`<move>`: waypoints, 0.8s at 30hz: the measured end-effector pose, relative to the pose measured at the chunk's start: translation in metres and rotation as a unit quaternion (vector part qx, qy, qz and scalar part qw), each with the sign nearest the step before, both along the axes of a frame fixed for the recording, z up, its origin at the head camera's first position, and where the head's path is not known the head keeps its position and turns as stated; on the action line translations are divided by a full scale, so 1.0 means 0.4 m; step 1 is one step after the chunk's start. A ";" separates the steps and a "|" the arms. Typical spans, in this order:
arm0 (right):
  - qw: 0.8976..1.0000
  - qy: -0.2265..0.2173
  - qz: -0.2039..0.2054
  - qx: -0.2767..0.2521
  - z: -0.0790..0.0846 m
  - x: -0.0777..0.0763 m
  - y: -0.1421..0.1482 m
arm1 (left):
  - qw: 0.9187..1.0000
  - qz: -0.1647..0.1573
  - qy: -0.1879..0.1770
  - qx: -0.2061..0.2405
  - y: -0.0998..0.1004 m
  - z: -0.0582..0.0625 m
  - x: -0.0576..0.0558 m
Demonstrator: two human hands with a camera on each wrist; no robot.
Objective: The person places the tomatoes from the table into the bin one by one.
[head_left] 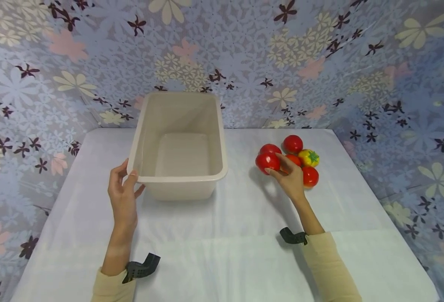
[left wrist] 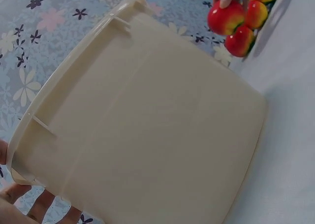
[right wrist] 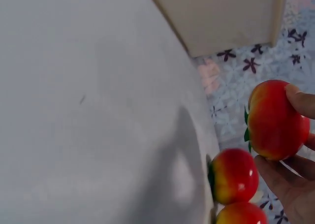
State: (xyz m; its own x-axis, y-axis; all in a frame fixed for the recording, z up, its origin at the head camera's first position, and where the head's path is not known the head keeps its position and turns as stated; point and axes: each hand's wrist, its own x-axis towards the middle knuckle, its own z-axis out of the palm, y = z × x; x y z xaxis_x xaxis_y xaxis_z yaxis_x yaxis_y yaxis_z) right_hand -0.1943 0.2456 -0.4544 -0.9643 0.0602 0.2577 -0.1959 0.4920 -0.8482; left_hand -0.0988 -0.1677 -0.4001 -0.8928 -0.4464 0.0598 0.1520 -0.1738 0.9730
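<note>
A beige plastic tub (head_left: pixel 182 179) stands on the white table. My left hand (head_left: pixel 123 199) grips its rim at the near left corner, with the thumb over the edge and fingers underneath; the left wrist view shows the tub's outer wall (left wrist: pixel 142 115). To the right of the tub, my right hand (head_left: pixel 290 178) pinches a red tomato (right wrist: pixel 278 120) between thumb and fingers. In the right wrist view it is raised above the other tomatoes, green leaves showing at one side. Behind and beside it lie several tomatoes (head_left: pixel 293 144), one turned with its yellow, green-leaved top (head_left: pixel 309 158) up.
A white cloth (head_left: pixel 222 260) covers the table. Flower-patterned fabric (head_left: pixel 244 63) rises behind the table and along its sides. Black wrist mounts (head_left: pixel 142 267) sit at both sleeve cuffs. The tub's high walls stand between my two hands.
</note>
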 end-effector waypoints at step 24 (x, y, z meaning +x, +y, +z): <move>0.998 0.044 0.052 -0.011 0.162 -0.011 -0.153 | 1.000 0.002 0.007 0.001 -0.007 -0.010 -0.012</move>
State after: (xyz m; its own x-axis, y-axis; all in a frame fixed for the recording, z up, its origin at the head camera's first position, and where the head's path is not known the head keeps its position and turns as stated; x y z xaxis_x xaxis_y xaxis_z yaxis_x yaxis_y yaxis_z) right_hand -0.1988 0.1846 -0.3894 -0.9391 -0.0323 0.3420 -0.3196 0.4470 -0.8355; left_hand -0.1034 -0.1706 -0.4041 -0.8905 -0.4495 0.0711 0.1662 -0.1756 0.9703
